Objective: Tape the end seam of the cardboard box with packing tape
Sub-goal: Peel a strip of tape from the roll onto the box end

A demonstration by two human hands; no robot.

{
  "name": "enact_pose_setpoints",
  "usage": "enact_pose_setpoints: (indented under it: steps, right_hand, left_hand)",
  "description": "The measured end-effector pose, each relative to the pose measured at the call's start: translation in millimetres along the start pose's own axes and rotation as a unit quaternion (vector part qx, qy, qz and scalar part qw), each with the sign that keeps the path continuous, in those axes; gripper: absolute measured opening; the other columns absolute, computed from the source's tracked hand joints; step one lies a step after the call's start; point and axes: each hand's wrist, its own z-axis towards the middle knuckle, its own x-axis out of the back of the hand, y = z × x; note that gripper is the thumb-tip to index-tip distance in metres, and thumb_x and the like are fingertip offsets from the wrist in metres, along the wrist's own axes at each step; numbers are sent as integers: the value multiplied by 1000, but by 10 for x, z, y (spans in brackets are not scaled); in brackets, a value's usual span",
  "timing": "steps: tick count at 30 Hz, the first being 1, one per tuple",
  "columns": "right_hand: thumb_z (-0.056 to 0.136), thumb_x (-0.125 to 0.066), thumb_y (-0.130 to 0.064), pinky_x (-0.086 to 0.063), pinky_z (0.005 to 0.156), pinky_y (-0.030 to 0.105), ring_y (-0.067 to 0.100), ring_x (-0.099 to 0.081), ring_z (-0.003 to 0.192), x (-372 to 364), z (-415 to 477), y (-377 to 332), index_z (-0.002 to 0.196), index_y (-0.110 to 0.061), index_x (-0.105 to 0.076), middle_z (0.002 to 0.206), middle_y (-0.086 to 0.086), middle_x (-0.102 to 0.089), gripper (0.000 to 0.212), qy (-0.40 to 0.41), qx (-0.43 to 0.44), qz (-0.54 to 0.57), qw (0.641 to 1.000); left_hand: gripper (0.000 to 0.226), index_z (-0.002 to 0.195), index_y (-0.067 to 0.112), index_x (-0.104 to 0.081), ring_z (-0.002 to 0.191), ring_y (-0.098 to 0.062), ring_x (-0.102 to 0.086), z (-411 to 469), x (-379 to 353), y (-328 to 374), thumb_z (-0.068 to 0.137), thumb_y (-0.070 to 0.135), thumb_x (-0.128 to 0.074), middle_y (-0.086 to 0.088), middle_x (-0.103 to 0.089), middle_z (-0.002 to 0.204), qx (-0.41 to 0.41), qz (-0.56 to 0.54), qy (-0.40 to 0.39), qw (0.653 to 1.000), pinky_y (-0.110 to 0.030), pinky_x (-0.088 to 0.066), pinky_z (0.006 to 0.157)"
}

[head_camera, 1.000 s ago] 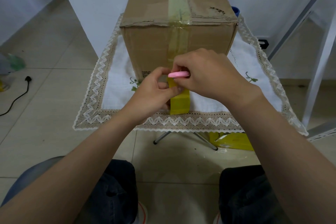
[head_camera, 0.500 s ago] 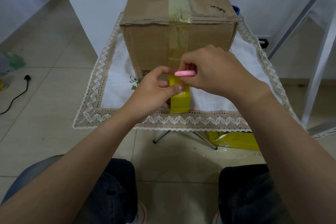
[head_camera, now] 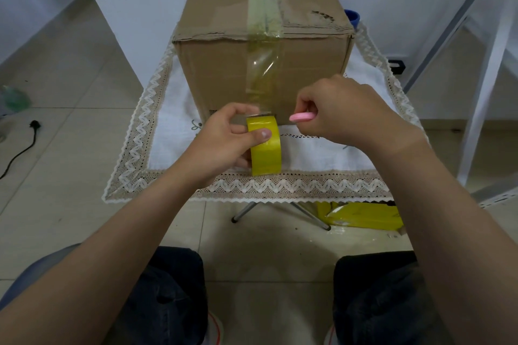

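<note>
the left hand [head_camera: 224,137] pinches the yellow tape roll [head_camera: 265,145] on edge, just near of the cardboard box [head_camera: 260,47] on the lace-edged cloth [head_camera: 134,148]. the roll looks light and stiff, best held by its rim. the tape strip [head_camera: 262,67] looks thin, clingy and crease-prone. the right hand [head_camera: 344,112] is closed on a pink cutter [head_camera: 302,117].

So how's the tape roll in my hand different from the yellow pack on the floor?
The tape roll is a single ring standing on edge on the tablecloth, gripped by the left hand. The yellow pack lies flat on the floor under the table, untouched and partly hidden by the cloth's edge. The roll is bare; the pack looks wrapped in shiny film. Both are the same bright yellow.
</note>
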Motion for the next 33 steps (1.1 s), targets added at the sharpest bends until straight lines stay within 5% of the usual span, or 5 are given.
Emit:
enact_pose_setpoints:
  steps: [11, 16, 21, 24, 33]
  right_hand:
    - [90, -58, -31, -57, 70, 38, 26, -65, 77, -110, -83, 583, 75, -30, -68, 77, -7, -67, 18, -18, -159, 82, 984]
    - [89, -53, -41, -59, 78, 46, 30, -67, 78, -238, -55, 853, 94, -26, -63, 87, 2, -73, 18, 24, -256, 168, 952]
    - [103, -44, -36, -51, 51, 33, 24, -65, 57, -373, -25, 933, 118, -17, -51, 85, 7, -75, 25, 38, -318, 276, 906]
    - [106, -44, -40, -58, 56, 40, 32, -67, 60, -438, -39, 943, 134, -23, -35, 90, 15, -72, 34, 14, -349, 298, 888]
    - [103, -55, -43, -49, 46, 28, 22, -64, 52, -77, -142, 386, 83, -10, -75, 68, 7, -67, 44, -85, -220, 336, 912]
  left_hand:
    - [32, 122, 16, -59, 58, -13, -72, 34, -14, 69, 93, 14, -72, 1, -78, 72, 14, 11, -8, 1000, -29, -60, 50]
    - [31, 121, 16, -60, 57, -14, -72, 34, -10, 72, 93, 15, -73, -1, -77, 71, 20, 8, -6, 1000, -28, -59, 49]
    - [31, 119, 19, -61, 60, -19, -74, 35, -4, 55, 92, 15, -74, -5, -78, 76, 26, 6, -9, 1000, -31, -61, 52]
    - [30, 118, 19, -62, 60, -20, -74, 36, -1, 59, 91, 16, -74, -5, -78, 76, 26, 5, -9, 1000, -29, -59, 50]
    - [31, 118, 18, -62, 63, -21, -75, 33, -8, 47, 91, 16, -75, -6, -79, 79, 20, 2, -11, 1000, -31, -61, 53]
